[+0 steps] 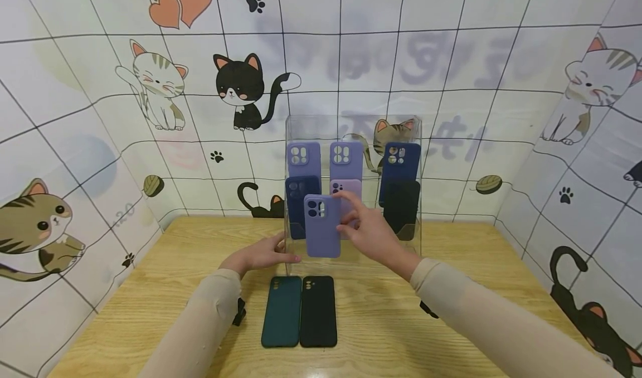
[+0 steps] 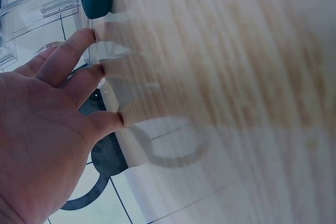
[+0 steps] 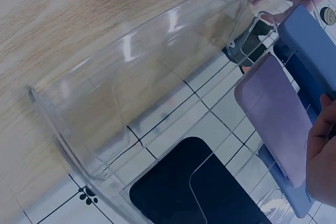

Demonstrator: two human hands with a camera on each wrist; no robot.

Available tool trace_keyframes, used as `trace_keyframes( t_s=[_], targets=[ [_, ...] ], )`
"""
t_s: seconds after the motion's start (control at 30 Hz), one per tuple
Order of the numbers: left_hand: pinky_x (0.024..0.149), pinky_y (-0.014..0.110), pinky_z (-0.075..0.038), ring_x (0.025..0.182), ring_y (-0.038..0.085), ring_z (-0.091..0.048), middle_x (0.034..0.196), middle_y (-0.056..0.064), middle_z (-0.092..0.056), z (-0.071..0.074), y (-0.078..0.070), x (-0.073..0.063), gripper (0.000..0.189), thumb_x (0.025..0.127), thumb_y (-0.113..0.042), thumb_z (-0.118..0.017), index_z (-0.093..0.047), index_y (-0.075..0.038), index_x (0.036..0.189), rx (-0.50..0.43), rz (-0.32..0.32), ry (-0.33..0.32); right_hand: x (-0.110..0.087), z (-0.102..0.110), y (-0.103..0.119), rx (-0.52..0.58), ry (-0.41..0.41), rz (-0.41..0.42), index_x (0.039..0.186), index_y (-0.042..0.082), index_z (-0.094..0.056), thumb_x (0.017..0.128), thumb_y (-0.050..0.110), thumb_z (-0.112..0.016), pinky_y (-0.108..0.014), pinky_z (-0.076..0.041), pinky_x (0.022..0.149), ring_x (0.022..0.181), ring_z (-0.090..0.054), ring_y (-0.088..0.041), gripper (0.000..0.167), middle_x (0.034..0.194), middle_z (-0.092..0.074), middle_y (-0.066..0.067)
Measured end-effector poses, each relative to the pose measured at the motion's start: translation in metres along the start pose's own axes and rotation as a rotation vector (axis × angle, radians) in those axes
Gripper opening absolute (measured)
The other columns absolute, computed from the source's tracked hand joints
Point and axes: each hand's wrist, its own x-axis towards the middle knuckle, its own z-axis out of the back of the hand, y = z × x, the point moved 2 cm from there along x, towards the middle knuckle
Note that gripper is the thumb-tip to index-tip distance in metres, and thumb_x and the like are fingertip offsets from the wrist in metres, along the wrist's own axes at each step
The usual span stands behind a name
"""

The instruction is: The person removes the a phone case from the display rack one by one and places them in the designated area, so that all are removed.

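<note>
My right hand [image 1: 373, 233] pinches a lavender phone case [image 1: 322, 230] by its right edge, thumb low and forefinger near the top corner. The case is upright in front of a clear acrylic display stand [image 1: 420, 233], overlapping a navy case [image 1: 294, 216] and a pinkish-lilac case [image 1: 353, 191] in the head view. My left hand [image 1: 261, 253] is at the stand's lower left side, thumb in front of its edge. In the left wrist view its fingers [image 2: 79, 85] are spread and fairly straight, with some tips on the wooden table.
On the stand's upper row are two lavender cases [image 1: 303, 160] and a navy case [image 1: 399, 169]; a black case [image 1: 403, 205] is below right. A dark green case [image 1: 282, 311] and another black case [image 1: 319, 311] lie on the table [image 1: 431, 316] in front.
</note>
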Motion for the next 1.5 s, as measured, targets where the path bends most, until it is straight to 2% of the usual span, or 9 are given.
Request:
trace_keyframes(
  t_s=[0.13,0.43,0.63,0.77,0.87,1.03,1.17,1.33,1.5],
  targets=[
    [0.126,0.062,-0.033,0.159,0.041,-0.036,0.172,0.021,-0.035,0.0,0.002,0.0,0.122,0.088,-0.072,-0.074,-0.009,-0.015,0.173,-0.003,0.002,0.0,-0.004,0.006,-0.002,-0.01,-0.008,0.008,0.154,0.031,-0.043,0.099,0.007,-0.076,-0.033,-0.057,0.068,0.083,-0.078,-0.024,0.069,0.102,-0.082,-0.011],
    [0.126,0.063,-0.034,0.158,0.042,-0.039,0.17,0.023,-0.038,0.0,0.006,0.001,0.12,0.089,-0.072,-0.073,-0.01,-0.015,0.173,0.013,-0.002,-0.003,-0.013,0.015,-0.005,-0.032,-0.026,0.004,0.154,0.029,-0.043,0.097,0.006,-0.077,-0.031,-0.048,0.055,0.06,-0.065,-0.011,0.07,0.102,-0.082,-0.012],
    [0.126,0.063,-0.033,0.158,0.042,-0.037,0.17,0.023,-0.038,0.0,0.011,0.001,0.12,0.089,-0.071,-0.073,-0.011,-0.014,0.173,0.009,0.009,-0.007,-0.021,0.019,-0.003,-0.022,-0.005,-0.025,0.155,0.027,-0.042,0.098,0.005,-0.076,-0.03,-0.044,0.054,0.056,-0.063,-0.011,0.07,0.102,-0.082,-0.013],
    [0.127,0.062,-0.032,0.159,0.042,-0.037,0.17,0.023,-0.037,0.0,0.009,0.003,0.119,0.089,-0.071,-0.073,-0.011,-0.015,0.173,0.0,0.001,-0.005,-0.029,0.022,-0.004,-0.024,-0.008,-0.026,0.154,0.025,-0.043,0.096,0.003,-0.077,-0.029,-0.045,0.054,0.057,-0.065,-0.01,0.071,0.1,-0.082,-0.013],
    [0.127,0.061,-0.032,0.159,0.041,-0.037,0.17,0.023,-0.037,0.001,0.006,0.004,0.12,0.087,-0.073,-0.073,-0.011,-0.015,0.173,-0.001,-0.007,-0.002,-0.036,0.025,-0.006,-0.025,-0.01,-0.027,0.153,0.025,-0.044,0.095,0.002,-0.078,-0.029,-0.048,0.056,0.066,-0.071,-0.009,0.071,0.1,-0.082,-0.012],
    [0.128,0.061,-0.031,0.159,0.041,-0.036,0.171,0.023,-0.036,0.002,0.002,0.003,0.121,0.087,-0.073,-0.073,-0.01,-0.017,0.173,-0.002,-0.005,0.015,-0.046,0.027,-0.01,-0.006,-0.005,-0.037,0.154,0.024,-0.044,0.095,0.001,-0.078,-0.029,-0.051,0.059,0.071,-0.075,-0.011,0.072,0.097,-0.082,-0.011],
    [0.128,0.061,-0.031,0.16,0.04,-0.036,0.171,0.022,-0.036,0.003,0.0,0.002,0.12,0.087,-0.073,-0.073,-0.011,-0.018,0.174,0.003,-0.008,0.019,-0.055,0.029,-0.012,0.02,0.006,-0.077,0.154,0.022,-0.043,0.095,0.001,-0.078,-0.03,-0.052,0.061,0.075,-0.077,-0.014,0.072,0.096,-0.081,-0.011],
    [0.127,0.062,-0.032,0.159,0.04,-0.037,0.17,0.021,-0.038,0.004,-0.001,0.002,0.119,0.087,-0.074,-0.073,-0.012,-0.019,0.173,0.003,-0.011,0.017,-0.064,0.031,-0.013,0.045,0.055,-0.168,0.157,0.024,-0.039,0.097,0.002,-0.076,-0.033,-0.05,0.061,0.077,-0.075,-0.015,0.074,0.097,-0.081,-0.008],
    [0.127,0.062,-0.032,0.159,0.041,-0.037,0.17,0.023,-0.037,0.004,-0.001,0.001,0.119,0.088,-0.072,-0.074,-0.011,-0.018,0.173,-0.001,-0.011,0.018,-0.072,0.027,-0.019,0.106,0.105,-0.256,0.158,0.025,-0.037,0.096,0.002,-0.076,-0.033,-0.049,0.056,0.065,-0.066,-0.018,0.076,0.096,-0.078,-0.008]
  ],
)
